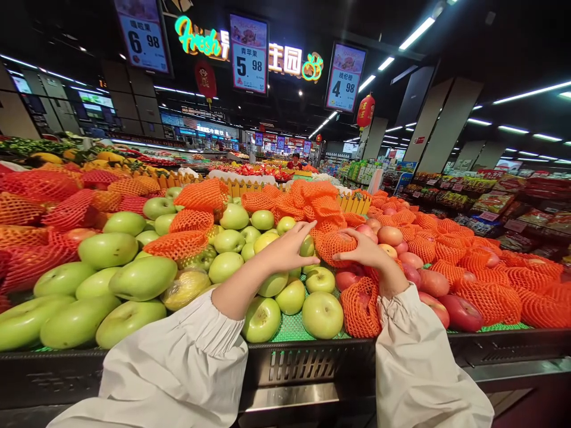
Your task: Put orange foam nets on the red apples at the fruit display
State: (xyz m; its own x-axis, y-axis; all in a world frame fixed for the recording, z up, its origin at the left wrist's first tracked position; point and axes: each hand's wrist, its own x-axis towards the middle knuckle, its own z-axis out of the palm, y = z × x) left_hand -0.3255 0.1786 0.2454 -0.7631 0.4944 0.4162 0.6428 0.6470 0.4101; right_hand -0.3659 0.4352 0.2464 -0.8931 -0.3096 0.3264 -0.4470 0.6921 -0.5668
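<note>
At centre frame, the left hand [289, 246] is held spread over bare green apples [323, 315]. Immediately right, an orange-netted fruit [331, 246] is bordered by the right hand [366, 249], curved and unclosed; contact cannot be confirmed, and neither fruit is yet lifted.

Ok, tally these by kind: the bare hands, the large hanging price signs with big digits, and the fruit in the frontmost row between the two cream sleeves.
Bare hands, left and right: 2
Rectangular blue-and-white price signs: 3
Round green apples: 2
Orange foam-netted fruit: 1
Total: 8
</note>
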